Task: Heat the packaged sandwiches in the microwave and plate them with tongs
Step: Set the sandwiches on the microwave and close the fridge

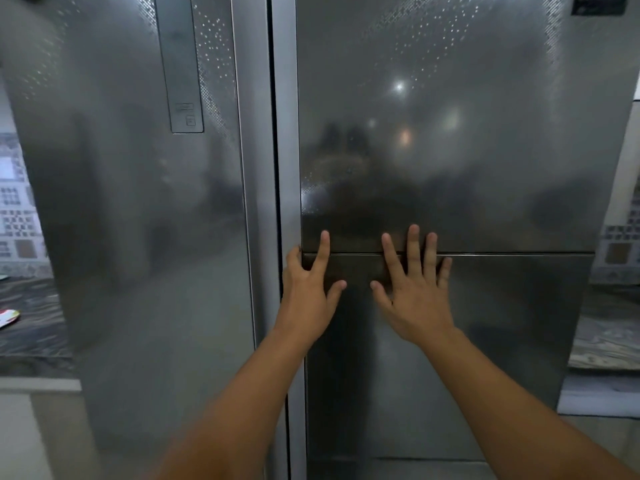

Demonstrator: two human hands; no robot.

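Note:
A tall steel side-by-side fridge fills the head view, both doors closed. My left hand (306, 289) lies flat on the right fridge door (450, 133), fingers spread, with its outer fingers at the door's left edge by the centre gap. My right hand (414, 289) presses flat on the same door beside it, fingers spread across the horizontal seam (519, 252). Neither hand holds anything. No sandwiches, microwave, tongs or plate are in view.
The left fridge door (138, 220) carries a narrow control panel (183, 81) near the top. A dark marbled counter (31, 317) at the left holds a red and white packet (8, 317). Another counter (606, 334) and tiled wall sit at the right.

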